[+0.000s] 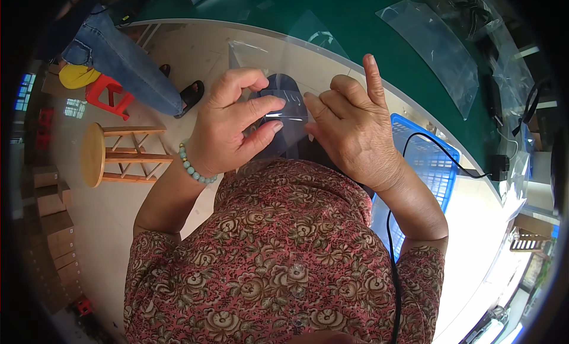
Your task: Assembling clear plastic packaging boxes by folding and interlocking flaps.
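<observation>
A thin piece of clear plastic film (290,110) is stretched between my hands, in front of my lap and just short of the table edge. Glare streaks its surface, and whether it is a bag or a single sheet I cannot tell. My left hand (228,122), with a beaded bracelet at the wrist, has its thumb and forefinger on the film's left part. On the other side, my right hand (352,119) pinches the right edge between thumb and bent fingers, its little finger sticking up.
Ahead curves a green-topped table (349,18) bearing clear plastic sheets (435,56). A blue plastic basket (424,142) is at my right, with a black cable (441,148) across it. At left are a wooden stool (95,154), a red stool (109,95), a person in jeans (118,53) and cardboard boxes (56,225).
</observation>
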A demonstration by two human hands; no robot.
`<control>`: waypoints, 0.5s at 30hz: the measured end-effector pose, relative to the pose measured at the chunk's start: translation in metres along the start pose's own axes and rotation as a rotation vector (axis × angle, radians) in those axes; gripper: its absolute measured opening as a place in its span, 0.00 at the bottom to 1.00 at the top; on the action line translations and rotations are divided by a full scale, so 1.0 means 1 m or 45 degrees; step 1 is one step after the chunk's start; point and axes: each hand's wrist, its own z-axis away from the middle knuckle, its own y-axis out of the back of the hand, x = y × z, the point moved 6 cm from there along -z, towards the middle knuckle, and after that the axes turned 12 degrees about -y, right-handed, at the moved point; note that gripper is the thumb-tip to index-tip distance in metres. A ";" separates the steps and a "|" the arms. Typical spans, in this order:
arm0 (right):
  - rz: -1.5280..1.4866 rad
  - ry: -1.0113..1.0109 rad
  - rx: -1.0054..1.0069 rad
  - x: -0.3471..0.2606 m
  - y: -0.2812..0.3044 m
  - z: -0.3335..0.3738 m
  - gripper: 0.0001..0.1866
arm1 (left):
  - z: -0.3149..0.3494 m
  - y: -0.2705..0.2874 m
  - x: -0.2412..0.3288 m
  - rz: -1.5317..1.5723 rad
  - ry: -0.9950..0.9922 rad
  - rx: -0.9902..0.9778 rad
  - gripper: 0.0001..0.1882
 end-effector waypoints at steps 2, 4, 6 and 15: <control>0.006 0.008 -0.004 -0.001 -0.005 0.002 0.24 | -0.007 -0.001 0.004 -0.123 -0.157 -0.151 0.13; 0.011 0.019 -0.009 -0.001 -0.007 0.002 0.23 | -0.009 -0.001 0.006 -0.113 -0.154 -0.194 0.11; -0.043 0.087 -0.017 -0.003 -0.006 0.002 0.14 | -0.010 -0.001 0.007 -0.104 -0.149 -0.235 0.09; -0.088 0.186 -0.174 -0.015 0.007 0.006 0.05 | -0.022 -0.007 0.020 -0.030 -0.178 -0.537 0.05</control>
